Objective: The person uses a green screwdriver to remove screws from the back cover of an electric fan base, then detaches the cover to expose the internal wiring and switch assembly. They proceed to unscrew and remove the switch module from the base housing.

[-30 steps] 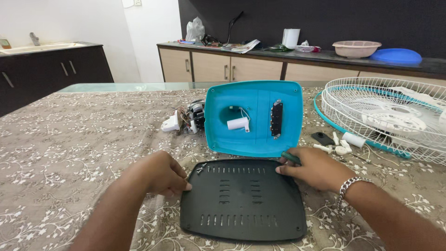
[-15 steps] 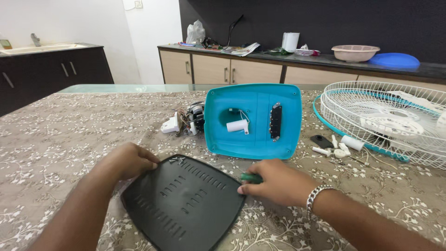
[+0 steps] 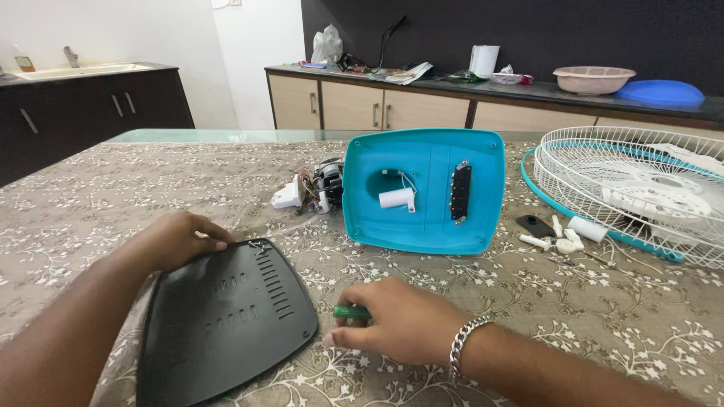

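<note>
A black slotted cover plate (image 3: 226, 320) lies flat on the patterned tablecloth at the lower left. My left hand (image 3: 172, 240) rests on its far left corner, fingers curled over the edge, beside small screws (image 3: 259, 245). My right hand (image 3: 398, 319) lies on the cloth just right of the plate, closed around a green-handled screwdriver (image 3: 350, 311). Behind them stands a turquoise fan base housing (image 3: 424, 188), open side toward me, with a white capacitor (image 3: 396, 198) and a black switch block (image 3: 460, 191) inside.
A fan motor with wires (image 3: 317, 188) lies left of the housing. A white wire fan guard (image 3: 641, 188) rests at the right, with small white and black parts (image 3: 558, 232) next to it. Counters with a bowl (image 3: 593, 78) and clutter stand behind.
The black plate has slid and turned from the table's centre to the lower left under my left hand. My right hand has come off the plate's edge and moved left with the screwdriver.
</note>
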